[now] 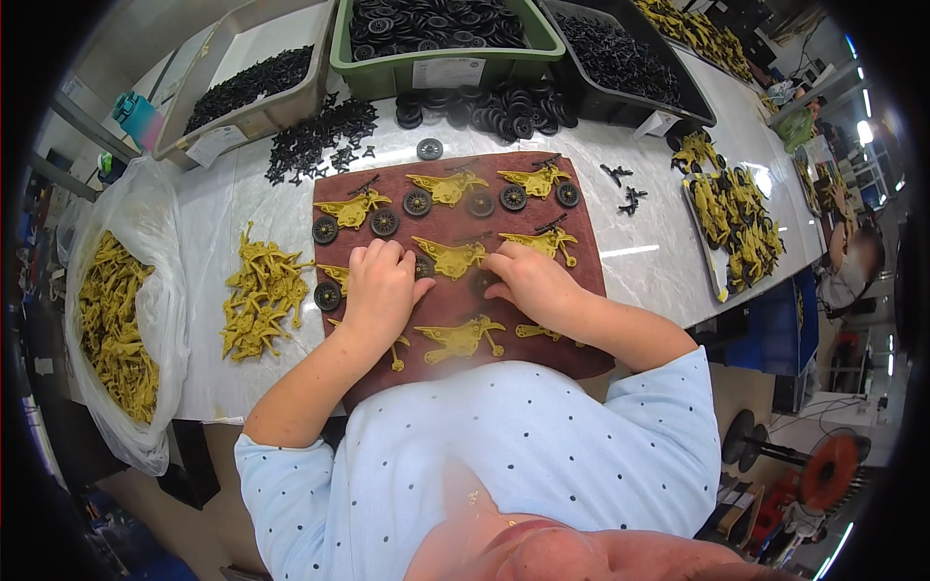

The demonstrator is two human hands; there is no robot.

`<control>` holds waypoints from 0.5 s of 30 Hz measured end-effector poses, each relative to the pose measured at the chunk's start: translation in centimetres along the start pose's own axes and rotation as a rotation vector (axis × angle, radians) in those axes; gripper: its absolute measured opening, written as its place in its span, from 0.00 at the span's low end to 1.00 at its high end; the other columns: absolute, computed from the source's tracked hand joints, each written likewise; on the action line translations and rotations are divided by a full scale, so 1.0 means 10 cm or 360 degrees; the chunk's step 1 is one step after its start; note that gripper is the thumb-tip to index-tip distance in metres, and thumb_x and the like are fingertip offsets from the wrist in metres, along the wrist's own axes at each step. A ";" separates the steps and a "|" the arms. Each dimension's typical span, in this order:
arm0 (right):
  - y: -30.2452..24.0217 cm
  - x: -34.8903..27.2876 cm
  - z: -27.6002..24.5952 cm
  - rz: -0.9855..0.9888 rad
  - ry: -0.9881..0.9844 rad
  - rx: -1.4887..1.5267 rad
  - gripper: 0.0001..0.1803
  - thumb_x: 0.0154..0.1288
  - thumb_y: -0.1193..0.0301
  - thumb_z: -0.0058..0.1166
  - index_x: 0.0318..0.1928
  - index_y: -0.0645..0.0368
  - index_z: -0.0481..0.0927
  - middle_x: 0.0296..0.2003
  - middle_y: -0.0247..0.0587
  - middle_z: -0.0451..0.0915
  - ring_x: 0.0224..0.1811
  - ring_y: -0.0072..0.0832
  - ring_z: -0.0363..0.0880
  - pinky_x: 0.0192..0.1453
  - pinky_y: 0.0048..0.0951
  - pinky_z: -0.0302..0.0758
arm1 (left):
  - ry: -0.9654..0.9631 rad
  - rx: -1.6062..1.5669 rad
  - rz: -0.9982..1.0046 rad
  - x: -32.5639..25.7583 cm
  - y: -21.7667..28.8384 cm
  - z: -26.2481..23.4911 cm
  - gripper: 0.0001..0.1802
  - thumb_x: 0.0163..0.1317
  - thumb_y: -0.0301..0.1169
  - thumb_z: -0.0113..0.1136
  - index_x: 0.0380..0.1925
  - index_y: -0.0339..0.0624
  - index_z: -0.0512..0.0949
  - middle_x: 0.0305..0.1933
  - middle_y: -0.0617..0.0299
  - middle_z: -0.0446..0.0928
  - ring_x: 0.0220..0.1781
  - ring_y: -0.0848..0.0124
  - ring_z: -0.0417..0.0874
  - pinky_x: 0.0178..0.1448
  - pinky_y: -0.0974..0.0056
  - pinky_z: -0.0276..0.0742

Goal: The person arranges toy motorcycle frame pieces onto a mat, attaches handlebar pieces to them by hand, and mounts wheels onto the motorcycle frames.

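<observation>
A brown cloth (387, 263) carries rows of yellow toy motorcycle bodies. Both my hands are at the yellow motorcycle (449, 259) in the middle. My left hand (381, 289) has curled fingers, with finger and thumb at a black wheel (423, 267) by that body's left end. My right hand (531, 283) pinches another black wheel (480, 281) at its right end, partly covered by the fingers. Farther back, a row of motorcycles (446, 187) has black wheels and handlebars. The nearest row (460, 339) shows bodies without wheels, partly hidden by my arms and shirt.
Behind the cloth stand a green bin (450, 73) of wheels, a grey bin (242, 121) and a black bin (630, 111) of small black parts. Loose wheels (504, 111) lie before them. Yellow bodies fill a plastic bag (160, 329) and a pile (262, 298) at left; a tray (722, 276) stands right.
</observation>
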State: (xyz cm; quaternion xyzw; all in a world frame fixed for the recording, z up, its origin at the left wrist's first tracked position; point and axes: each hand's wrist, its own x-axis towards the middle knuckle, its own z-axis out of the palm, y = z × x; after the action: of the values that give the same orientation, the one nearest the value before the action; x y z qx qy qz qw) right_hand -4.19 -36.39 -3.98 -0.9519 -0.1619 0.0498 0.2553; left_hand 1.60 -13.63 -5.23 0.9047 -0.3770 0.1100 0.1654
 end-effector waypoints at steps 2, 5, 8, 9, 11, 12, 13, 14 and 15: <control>0.03 0.02 0.04 -0.0073 0.0049 -0.0040 0.16 0.52 0.72 0.62 0.41 0.64 0.77 0.37 0.48 0.75 0.40 0.45 0.76 0.44 0.39 0.74 | -0.0004 0.0056 -0.0019 0.00 0.05 0.03 0.17 0.42 0.37 0.71 0.28 0.36 0.80 0.31 0.61 0.72 0.39 0.64 0.72 0.45 0.60 0.63; 0.08 0.08 0.06 -0.0139 0.0045 -0.0051 0.15 0.50 0.72 0.63 0.38 0.64 0.78 0.37 0.48 0.75 0.41 0.44 0.76 0.45 0.38 0.74 | 0.0020 0.0246 -0.0084 0.00 0.16 0.06 0.17 0.43 0.40 0.69 0.22 0.37 0.78 0.29 0.60 0.72 0.37 0.63 0.71 0.44 0.60 0.63; 0.09 0.17 -0.10 -0.0176 -0.0064 0.0049 0.13 0.49 0.71 0.64 0.36 0.63 0.79 0.36 0.47 0.76 0.40 0.43 0.76 0.46 0.38 0.73 | -0.0020 0.0380 -0.0128 0.06 0.18 0.02 0.17 0.45 0.42 0.69 0.22 0.39 0.80 0.29 0.61 0.72 0.38 0.65 0.71 0.45 0.61 0.63; 0.10 0.22 -0.17 -0.0217 -0.0125 0.0125 0.12 0.48 0.71 0.64 0.35 0.62 0.80 0.35 0.47 0.76 0.39 0.43 0.76 0.46 0.39 0.73 | -0.0042 0.0340 -0.0145 0.09 0.15 -0.02 0.17 0.45 0.42 0.68 0.22 0.39 0.79 0.28 0.61 0.72 0.38 0.64 0.71 0.45 0.60 0.63; 0.20 0.41 -0.35 -0.0272 -0.0001 0.0036 0.09 0.55 0.69 0.58 0.33 0.62 0.80 0.33 0.48 0.76 0.40 0.44 0.76 0.47 0.39 0.72 | -0.0056 0.0300 -0.0149 0.20 0.07 -0.07 0.16 0.46 0.42 0.68 0.22 0.39 0.79 0.28 0.60 0.72 0.37 0.64 0.72 0.45 0.59 0.64; 0.34 0.55 -0.39 -0.0187 0.0160 0.0046 0.09 0.55 0.70 0.58 0.34 0.61 0.80 0.31 0.49 0.77 0.40 0.45 0.76 0.47 0.40 0.73 | 0.0070 0.0291 -0.0102 0.31 0.02 -0.07 0.16 0.47 0.42 0.68 0.22 0.39 0.79 0.27 0.60 0.72 0.36 0.63 0.72 0.44 0.59 0.64; 0.50 0.73 -0.40 -0.0132 0.0441 -0.0015 0.07 0.55 0.71 0.56 0.34 0.61 0.80 0.32 0.51 0.78 0.41 0.46 0.76 0.47 0.41 0.73 | 0.0194 0.0294 -0.0071 0.42 -0.03 -0.08 0.16 0.47 0.42 0.67 0.22 0.39 0.79 0.27 0.59 0.72 0.35 0.63 0.73 0.44 0.58 0.64; 0.67 0.89 -0.45 0.0139 0.0533 -0.0095 0.07 0.56 0.73 0.55 0.35 0.62 0.80 0.33 0.52 0.78 0.42 0.47 0.76 0.46 0.42 0.73 | 0.0115 0.0227 -0.0057 0.59 -0.09 -0.08 0.13 0.49 0.38 0.66 0.25 0.39 0.79 0.29 0.57 0.74 0.36 0.61 0.75 0.44 0.56 0.68; 0.91 1.06 -0.47 0.0169 0.0695 -0.0246 0.11 0.54 0.74 0.58 0.40 0.61 0.80 0.35 0.50 0.79 0.42 0.46 0.78 0.47 0.39 0.74 | 0.0067 0.0180 -0.0068 0.76 -0.14 -0.06 0.11 0.51 0.36 0.64 0.26 0.39 0.80 0.30 0.56 0.75 0.38 0.60 0.76 0.44 0.56 0.70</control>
State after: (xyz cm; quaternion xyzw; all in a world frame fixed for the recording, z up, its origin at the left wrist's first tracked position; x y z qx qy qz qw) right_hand 9.20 -42.51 -4.59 -0.9640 -0.0559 -0.1564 0.2078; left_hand 7.80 -17.42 -2.51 0.9179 -0.3471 0.1466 0.1243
